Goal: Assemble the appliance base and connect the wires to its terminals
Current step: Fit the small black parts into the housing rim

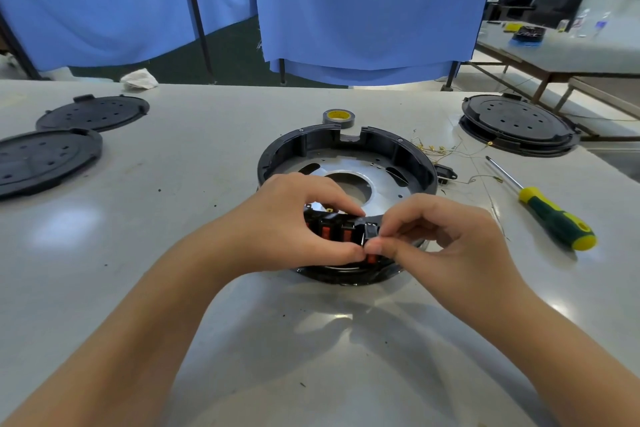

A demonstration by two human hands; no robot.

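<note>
Right, you're on the switch-fitting step: wiring hasn't started as far as I can judge, the wires (446,151) lie loose well beyond your grip and to its right.

Largest first. Table (173,204) carries everything. Appliance base (346,163), the black ring with the metal plate inside, sits directly under and beyond your hands, near rim toward you. Lidded base (517,126) far right of the grip, two loose black covers (52,152) far left. Screwdriver (554,218) just right of your right hand, untouched. Tape roll (337,115) beyond the ring's far notch.

Grip: both hands meet at the near rim. Left hand (294,222) has fingers curled over the row of red rocker switches (337,234), thumb under. Right hand (440,236) pinches the black switch (371,232) at the right end of that row, thumb and forefinger closed on it. Thumbs touch.

Whether that switch is fully seated I can't tell; your fingers cover the slot.

Next move, my read: press it square until it sits level with its neighbours, keep your left hand bracing the rim, then reach right for the wires and match spade ends to terminals. Risk: tilting the switch in the slot.
</note>
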